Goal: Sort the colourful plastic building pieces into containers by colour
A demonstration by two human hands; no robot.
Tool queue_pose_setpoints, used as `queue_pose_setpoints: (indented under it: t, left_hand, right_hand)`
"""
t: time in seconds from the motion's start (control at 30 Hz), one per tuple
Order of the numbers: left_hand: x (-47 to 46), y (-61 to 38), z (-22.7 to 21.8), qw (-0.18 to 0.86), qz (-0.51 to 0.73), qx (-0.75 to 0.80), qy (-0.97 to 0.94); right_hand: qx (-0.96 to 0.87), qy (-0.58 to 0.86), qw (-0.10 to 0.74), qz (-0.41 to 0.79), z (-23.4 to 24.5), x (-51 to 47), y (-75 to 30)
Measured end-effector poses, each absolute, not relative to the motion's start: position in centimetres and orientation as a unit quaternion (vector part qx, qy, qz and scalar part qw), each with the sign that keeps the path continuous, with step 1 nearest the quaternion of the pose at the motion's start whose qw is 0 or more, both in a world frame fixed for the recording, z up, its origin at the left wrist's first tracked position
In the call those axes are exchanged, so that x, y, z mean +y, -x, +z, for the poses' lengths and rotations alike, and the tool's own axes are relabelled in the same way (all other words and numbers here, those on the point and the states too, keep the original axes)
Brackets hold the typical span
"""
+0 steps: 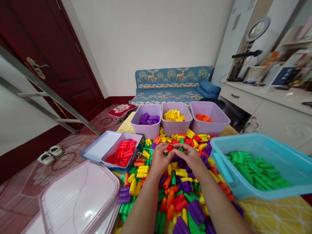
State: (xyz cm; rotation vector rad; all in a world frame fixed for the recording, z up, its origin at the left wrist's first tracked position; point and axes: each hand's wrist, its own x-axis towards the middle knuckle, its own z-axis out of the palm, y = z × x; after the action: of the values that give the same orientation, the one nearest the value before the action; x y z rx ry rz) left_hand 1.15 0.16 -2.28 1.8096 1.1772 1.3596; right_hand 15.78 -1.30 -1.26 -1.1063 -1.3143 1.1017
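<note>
My left hand [160, 159] is closed, its thumb and fingers around a red plastic tube piece [169, 148] whose hollow end faces me. Close beside it, my right hand [189, 157] has a green tube piece [180, 149] between its thumb and forefinger. The two hands nearly meet at the fingertips. Beneath them spreads a mixed heap of bullet-shaped plastic pieces in purple [196, 211], yellow [143, 169], orange [170, 198], red and green, many lying side by side in joined groups. Some of the heap is hidden under my forearms.
Behind the heap stand lilac bins with purple [145, 131], yellow [176, 128] and orange [209, 128] pieces. A tin [138, 143] of red pieces sits left. A blue tub [245, 192] of green ones is right. Clear lids [79, 196] lie front left; a sofa [169, 92] stands beyond.
</note>
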Motion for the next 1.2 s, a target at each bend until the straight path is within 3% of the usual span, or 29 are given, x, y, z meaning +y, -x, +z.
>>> queue_pose_setpoints:
  t: [0.13, 0.37, 0.6, 0.73, 0.87, 1.03, 1.13, 1.2]
  left_hand:
    - [0.2, -0.7, -2.0, 0.281, 0.575, 0.46, -0.616]
    - [0.6, 1.1, -1.0, 0.35, 0.81, 0.374, -0.285]
    - [1.6, 2.8, -1.2, 0.448, 0.838, 0.291, -0.11]
    - [1.3, 2.7, -1.3, 0.508, 0.799, 0.292, -0.13]
    - [1.0, 1.8, -1.5, 0.514, 0.749, 0.357, -0.22]
    - [1.3, 0.1, -3.1, 0.458, 0.619, 0.451, -0.451]
    - [1.7, -0.5, -4.4, 0.41, 0.551, 0.462, -0.561]
    - [1.7, -0.7, -4.8, 0.376, 0.512, 0.477, -0.607]
  right_hand:
    - [-0.515, 0.473, 0.547, 0.459, -1.3, -1.2, -16.0]
    - [-0.481, 0.474, 0.556, 0.485, -1.3, -1.1, -16.0]
    - [-0.492, 0.475, 0.565, 0.462, -1.9, -0.9, -15.8]
    - [-0.566, 0.542, 0.577, 0.229, -1.3, -0.9, -16.3]
    - [-0.63, 0.632, 0.452, -0.002, -1.5, -0.8, -17.3]
    - [-0.633, 0.729, 0.26, 0.015, -2.3, -1.2, -17.6]
    - [-0.681, 0.69, 0.238, 0.065, -2.1, -1.4, -17.2]
    - [-0.711, 0.641, 0.27, 0.107, -1.7, -1.3, -17.2]
